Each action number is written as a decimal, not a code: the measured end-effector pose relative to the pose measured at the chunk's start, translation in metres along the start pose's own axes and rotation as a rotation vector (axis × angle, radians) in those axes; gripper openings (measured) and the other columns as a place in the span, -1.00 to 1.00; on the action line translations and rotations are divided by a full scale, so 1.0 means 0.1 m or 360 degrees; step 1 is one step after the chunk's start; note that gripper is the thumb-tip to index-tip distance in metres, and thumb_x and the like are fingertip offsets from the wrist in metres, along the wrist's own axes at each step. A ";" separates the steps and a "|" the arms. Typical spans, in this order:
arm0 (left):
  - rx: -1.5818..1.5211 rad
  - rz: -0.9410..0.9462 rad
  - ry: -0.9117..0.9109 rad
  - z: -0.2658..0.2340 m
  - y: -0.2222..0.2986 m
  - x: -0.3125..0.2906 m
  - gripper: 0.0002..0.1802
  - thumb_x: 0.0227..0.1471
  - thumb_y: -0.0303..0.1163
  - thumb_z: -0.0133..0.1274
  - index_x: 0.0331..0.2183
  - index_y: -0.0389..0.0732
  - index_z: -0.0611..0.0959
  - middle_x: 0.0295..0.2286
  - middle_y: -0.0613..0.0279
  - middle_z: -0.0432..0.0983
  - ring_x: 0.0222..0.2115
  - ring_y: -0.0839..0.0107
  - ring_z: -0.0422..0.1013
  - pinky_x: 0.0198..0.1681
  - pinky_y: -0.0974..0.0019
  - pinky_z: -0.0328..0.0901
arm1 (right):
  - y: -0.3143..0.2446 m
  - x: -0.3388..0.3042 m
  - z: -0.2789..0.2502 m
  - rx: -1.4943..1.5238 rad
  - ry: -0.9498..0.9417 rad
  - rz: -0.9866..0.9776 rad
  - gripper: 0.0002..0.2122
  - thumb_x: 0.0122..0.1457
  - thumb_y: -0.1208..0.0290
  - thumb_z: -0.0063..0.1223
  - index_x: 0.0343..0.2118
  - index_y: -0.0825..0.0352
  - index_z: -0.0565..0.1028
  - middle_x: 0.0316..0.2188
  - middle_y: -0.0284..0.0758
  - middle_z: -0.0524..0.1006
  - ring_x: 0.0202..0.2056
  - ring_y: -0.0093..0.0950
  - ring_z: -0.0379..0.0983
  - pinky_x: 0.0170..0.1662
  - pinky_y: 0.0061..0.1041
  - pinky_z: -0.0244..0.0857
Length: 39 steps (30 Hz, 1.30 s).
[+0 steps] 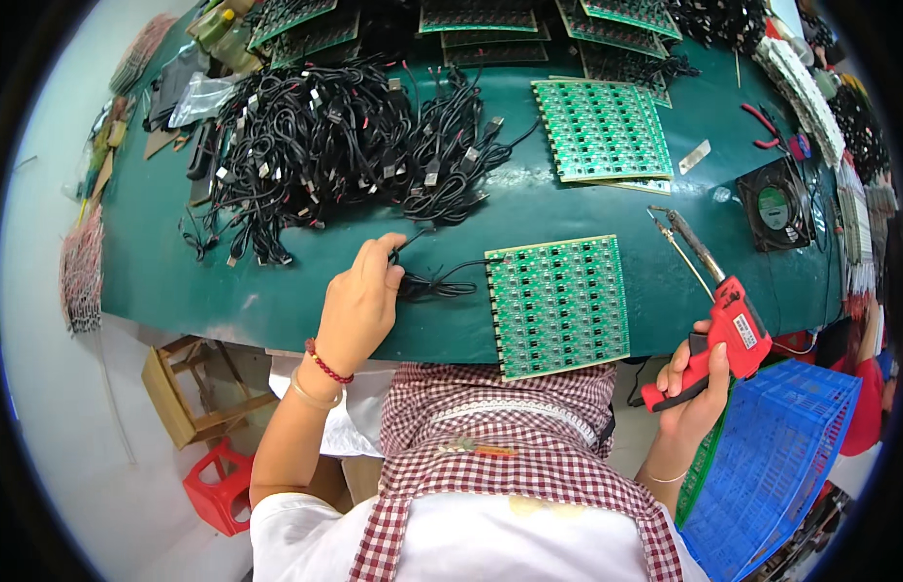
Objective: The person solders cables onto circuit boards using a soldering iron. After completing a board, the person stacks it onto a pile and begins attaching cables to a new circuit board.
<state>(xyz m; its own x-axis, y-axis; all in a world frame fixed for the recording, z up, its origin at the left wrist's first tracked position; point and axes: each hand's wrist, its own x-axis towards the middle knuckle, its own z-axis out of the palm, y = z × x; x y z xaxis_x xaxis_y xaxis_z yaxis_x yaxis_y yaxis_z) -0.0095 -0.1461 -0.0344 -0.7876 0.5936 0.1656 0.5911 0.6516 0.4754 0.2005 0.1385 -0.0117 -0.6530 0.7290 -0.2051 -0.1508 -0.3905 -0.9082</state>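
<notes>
My left hand (357, 306) is closed in a pinch on a black cable (440, 285), with a short end sticking up past the fingertips. The cable's coil lies on the table, and one end reaches the top left corner of a green circuit board panel (560, 306). That panel lies at the table's front edge, its rows filled with small dark parts. To its right, my right hand (699, 388) grips the handle of a red soldering gun (731, 335). The gun's metal tip and a thin tube beside it point up and left, away from the panel.
A heap of black cables (316, 145) covers the back left. More green panels (607, 131) are stacked behind, near a small black fan (776, 207) and red-handled pliers (760, 126). A blue crate (776, 456) stands at the right; a red stool (219, 485) is lower left.
</notes>
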 end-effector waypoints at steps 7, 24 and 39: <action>-0.0341 -0.0097 0.0182 -0.05 -0.08 -0.06 -0.81 0.13 -0.54 -0.19 -0.22 -0.30 0.47 -0.72 0.14 0.28 -0.75 0.30 0.25 -0.63 0.29 0.14 | -0.01 -0.05 0.01 0.0033 -0.0120 -0.0038 -0.66 0.31 0.21 -0.30 -0.08 0.42 0.27 -0.59 -0.29 0.42 -0.77 -0.64 0.23 -0.67 -0.63 0.25; -0.0006 0.0142 0.0138 -0.04 -0.05 0.06 -0.81 -0.09 -0.54 0.05 -0.31 -0.24 0.55 -0.37 0.13 0.43 -0.28 0.14 0.35 -0.21 0.17 0.25 | 0.03 -0.03 0.08 0.0028 -0.0123 -0.0002 -0.66 0.31 0.22 -0.30 -0.06 0.43 0.26 -0.61 -0.30 0.38 -0.77 -0.64 0.21 -0.66 -0.64 0.25; -0.1110 -0.0534 -0.0572 -0.28 -0.25 0.22 -0.77 0.20 -0.40 -0.16 -0.31 -0.32 0.55 -0.53 0.35 0.42 -0.52 0.63 0.28 -0.45 0.52 0.23 | 0.04 -0.11 0.01 0.0016 -0.0107 0.0017 -0.65 0.32 0.21 -0.32 -0.05 0.43 0.25 -0.60 -0.30 0.38 -0.76 -0.65 0.21 -0.65 -0.65 0.25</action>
<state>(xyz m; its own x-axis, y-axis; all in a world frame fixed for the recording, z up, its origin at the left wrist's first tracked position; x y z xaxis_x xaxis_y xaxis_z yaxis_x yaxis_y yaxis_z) -0.0467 -0.1630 -0.0184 -0.7291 0.6117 -0.3071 0.0012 0.4498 0.8931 0.2059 0.1284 -0.0125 -0.7031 0.6854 -0.1892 -0.1508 -0.4038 -0.9024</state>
